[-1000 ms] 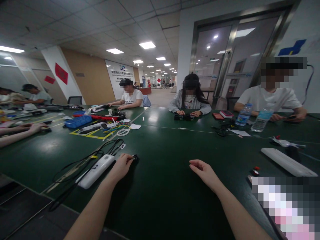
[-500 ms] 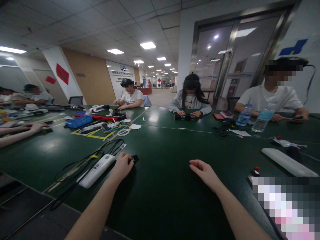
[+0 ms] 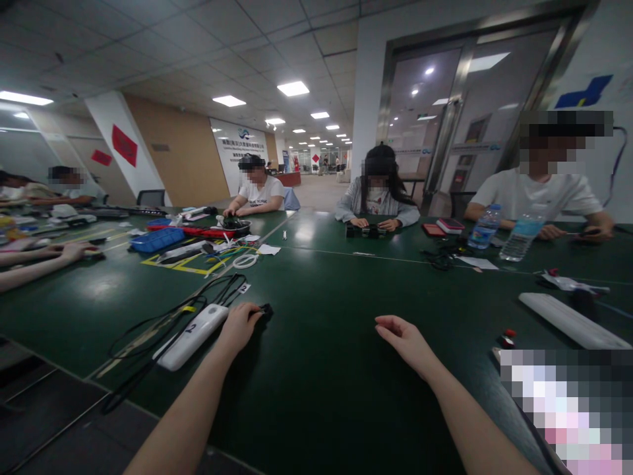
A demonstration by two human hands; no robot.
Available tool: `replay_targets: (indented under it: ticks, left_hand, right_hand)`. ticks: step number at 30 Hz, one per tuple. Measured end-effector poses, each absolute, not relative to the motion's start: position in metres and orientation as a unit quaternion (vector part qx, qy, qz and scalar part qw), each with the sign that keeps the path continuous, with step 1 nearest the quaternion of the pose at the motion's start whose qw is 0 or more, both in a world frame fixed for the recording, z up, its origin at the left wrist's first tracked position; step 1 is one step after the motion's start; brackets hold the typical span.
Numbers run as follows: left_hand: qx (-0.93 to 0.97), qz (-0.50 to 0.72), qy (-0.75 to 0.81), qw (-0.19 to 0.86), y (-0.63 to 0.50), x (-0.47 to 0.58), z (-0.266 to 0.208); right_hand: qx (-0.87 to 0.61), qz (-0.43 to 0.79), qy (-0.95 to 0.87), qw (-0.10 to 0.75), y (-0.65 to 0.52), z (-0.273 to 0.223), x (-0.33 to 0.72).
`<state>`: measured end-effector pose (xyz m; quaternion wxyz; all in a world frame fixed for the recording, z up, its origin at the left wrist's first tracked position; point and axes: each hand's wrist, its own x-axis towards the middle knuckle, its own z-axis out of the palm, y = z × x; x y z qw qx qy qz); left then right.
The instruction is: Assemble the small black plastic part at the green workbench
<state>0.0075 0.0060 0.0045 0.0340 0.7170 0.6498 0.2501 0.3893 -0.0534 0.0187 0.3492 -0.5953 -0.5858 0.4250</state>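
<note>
My left hand [image 3: 243, 323] is closed, its fingertips gripping a small black object [image 3: 267, 311] on the green table [image 3: 316, 369]. Most of that object is covered by the fingers, so its kind cannot be made out. Close beside my left wrist lies a white power strip [image 3: 192, 336] marked with a 2. My right hand [image 3: 401, 336] rests at the table's right of centre, fingers loosely curved with the thumb a little apart, holding nothing.
Black cables [image 3: 148, 330] loop around the power strip. Further left are a blue basket [image 3: 157, 240] and a white coiled cable [image 3: 245, 262]. Two water bottles [image 3: 521, 234] stand at right, near another white strip [image 3: 573, 320] and a blurred-out screen [image 3: 568, 409]. Co-workers sit around the table.
My left hand has turned slightly around the small black object, and its fingers now lie flatter over it. My right hand stays in place.
</note>
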Motion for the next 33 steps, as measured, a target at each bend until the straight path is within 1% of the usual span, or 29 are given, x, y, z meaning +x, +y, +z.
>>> replay_targets:
  ticks: [5,11,23,33]
  left_hand:
    - [0.695,0.225,0.68,0.066,0.0,0.016,0.012]
    - [0.671,0.202,0.71,0.07,-0.004,0.021,0.017]
    - [0.674,0.198,0.707,0.088,-0.003,0.017,0.014]
    - [0.68,0.171,0.711,0.061,-0.005,0.023,0.013]
  right_hand:
    - [-0.599,0.424,-0.585,0.347,-0.054,0.02,0.389]
    - [-0.606,0.417,-0.584,0.345,-0.053,0.02,0.389]
    - [-0.602,0.424,-0.582,0.345,-0.055,0.021,0.388]
    - [-0.604,0.426,-0.579,0.344,-0.055,0.023,0.387]
